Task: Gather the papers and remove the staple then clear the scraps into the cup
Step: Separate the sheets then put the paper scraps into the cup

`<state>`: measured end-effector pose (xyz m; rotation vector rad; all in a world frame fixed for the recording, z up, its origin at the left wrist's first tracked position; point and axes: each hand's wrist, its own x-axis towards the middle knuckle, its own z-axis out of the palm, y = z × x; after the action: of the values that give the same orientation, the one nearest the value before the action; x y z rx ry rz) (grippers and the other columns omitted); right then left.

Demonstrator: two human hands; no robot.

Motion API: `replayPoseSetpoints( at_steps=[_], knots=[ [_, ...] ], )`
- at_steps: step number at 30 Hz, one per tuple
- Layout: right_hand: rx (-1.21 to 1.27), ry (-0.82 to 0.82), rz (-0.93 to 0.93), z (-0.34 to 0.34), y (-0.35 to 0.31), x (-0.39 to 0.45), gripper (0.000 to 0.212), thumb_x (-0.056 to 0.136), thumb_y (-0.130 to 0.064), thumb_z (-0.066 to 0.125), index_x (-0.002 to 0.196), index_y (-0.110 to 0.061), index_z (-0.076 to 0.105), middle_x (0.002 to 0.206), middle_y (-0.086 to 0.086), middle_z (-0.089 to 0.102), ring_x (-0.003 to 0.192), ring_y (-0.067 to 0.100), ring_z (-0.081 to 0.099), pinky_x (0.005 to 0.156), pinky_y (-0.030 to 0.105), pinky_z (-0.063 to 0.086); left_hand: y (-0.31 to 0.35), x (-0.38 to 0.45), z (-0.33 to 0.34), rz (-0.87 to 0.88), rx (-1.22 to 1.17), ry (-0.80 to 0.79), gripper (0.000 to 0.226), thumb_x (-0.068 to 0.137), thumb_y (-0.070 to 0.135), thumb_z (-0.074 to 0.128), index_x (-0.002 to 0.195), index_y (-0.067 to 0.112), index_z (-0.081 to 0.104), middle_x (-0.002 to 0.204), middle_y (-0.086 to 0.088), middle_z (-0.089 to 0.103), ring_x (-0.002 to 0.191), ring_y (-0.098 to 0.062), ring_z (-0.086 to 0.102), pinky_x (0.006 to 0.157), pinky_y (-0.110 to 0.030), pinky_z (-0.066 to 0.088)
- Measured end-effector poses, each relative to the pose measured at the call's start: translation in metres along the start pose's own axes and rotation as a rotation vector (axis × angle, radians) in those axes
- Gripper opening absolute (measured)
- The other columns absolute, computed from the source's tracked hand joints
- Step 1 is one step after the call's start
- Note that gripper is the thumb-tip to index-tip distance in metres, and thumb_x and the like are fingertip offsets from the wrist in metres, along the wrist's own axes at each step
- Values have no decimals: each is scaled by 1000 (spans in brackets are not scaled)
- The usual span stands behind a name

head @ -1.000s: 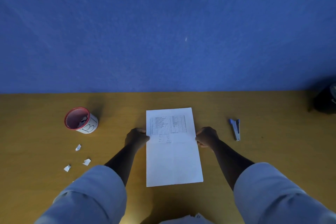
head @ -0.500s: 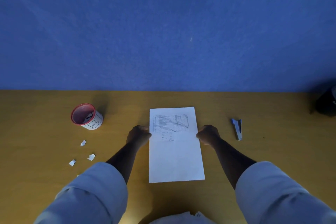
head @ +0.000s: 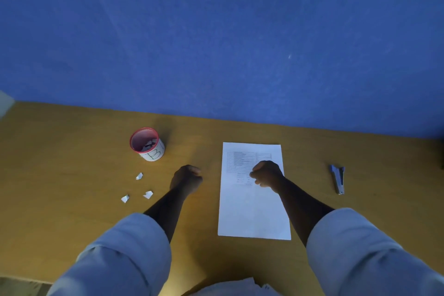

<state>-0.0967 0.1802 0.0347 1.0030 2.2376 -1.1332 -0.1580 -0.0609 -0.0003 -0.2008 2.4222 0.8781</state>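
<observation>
The white papers (head: 253, 211) lie flat on the wooden table (head: 72, 175), with a printed table on the upper half. My right hand (head: 266, 173) hovers or rests over the printed part, fingers curled, nothing seen in it. My left hand (head: 186, 179) is a loose fist on the bare table left of the papers, apart from them and holding nothing. Three white paper scraps (head: 139, 176) (head: 148, 194) (head: 125, 198) lie left of that hand. A red-rimmed white cup (head: 147, 144) marked B stands behind them with scraps inside. No staple is visible.
A blue-grey staple remover (head: 337, 179) lies on the table to the right of the papers. A blue wall (head: 216, 43) rises along the table's far edge. More white paper (head: 240, 287) shows at the near edge, between my sleeves.
Both hands have let go of the papers' side edges. My left hand moved left onto the bare table; my right hand moved left over the printed sheet. The view has swung left.
</observation>
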Motion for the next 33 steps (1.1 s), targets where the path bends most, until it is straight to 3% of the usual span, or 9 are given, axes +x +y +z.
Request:
replayPoseSetpoints(
  at_steps=[6,15,20,24,33],
  knots=[
    [39,-99,-87,35,-37,-8,17,76,-12,64,91,-15,70,79,5,71,77,18,73,73,31,60,-26,-1,-27,-23,-49,59,28,82,19,70,110,22,71,111,4,73,102,-17,66,87,-32,56],
    [-91,-234,-242,90,-85,-18,23,77,-4,58,95,-9,72,87,9,72,83,26,72,71,31,58,-76,-1,-69,-59,-91,224,25,84,19,62,106,26,71,109,6,73,102,-18,66,85,-34,56],
    [-240,-277,-326,124,-106,-17,24,82,-9,61,104,-7,70,100,10,72,93,25,69,87,37,57,-105,-4,-89,-102,-90,307,28,87,16,61,112,24,70,115,2,70,102,-19,65,83,-33,55],
    [-374,-272,-396,151,-120,-22,24,87,-14,58,107,-5,68,105,10,71,95,23,68,91,35,55,-132,-9,-104,-139,-73,368,35,84,12,67,117,23,68,123,-4,62,114,-23,59,90,-37,53],
    [-487,-288,-499,208,-146,-36,27,88,-12,59,112,-7,68,113,8,70,104,23,65,92,32,54,-181,-16,-120,-145,-45,328,40,81,24,80,119,21,67,123,-6,59,113,-26,60,95,-42,53]
  ],
)
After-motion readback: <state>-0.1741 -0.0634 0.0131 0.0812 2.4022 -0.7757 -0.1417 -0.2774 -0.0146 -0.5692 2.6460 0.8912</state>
